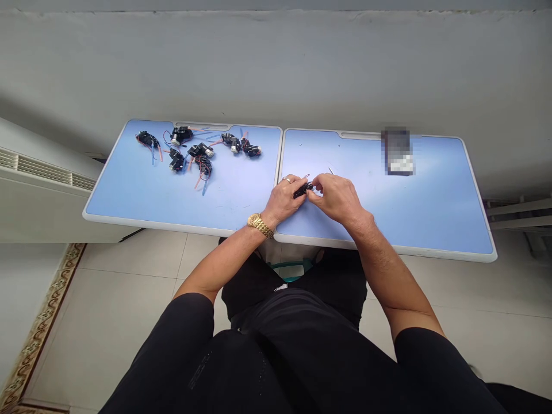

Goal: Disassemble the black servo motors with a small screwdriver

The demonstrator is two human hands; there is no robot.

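Note:
My left hand (pixel 285 199) and my right hand (pixel 337 195) meet over the middle of the blue folding table (pixel 241 195). Between their fingertips they pinch a small black motor part (pixel 302 188) with a thin red wire looping above it. A gold watch (pixel 260 225) sits on my left wrist and a ring on a left finger. A thin metal pin or tool (pixel 330 171) lies on the table just beyond my right hand.
Several small black motors with red and blue wires (pixel 196 150) lie scattered on the table's far left half. A blurred dark box (pixel 397 151) stands at the far right. A grey wall runs behind the table; a white heater (pixel 38 172) is at left.

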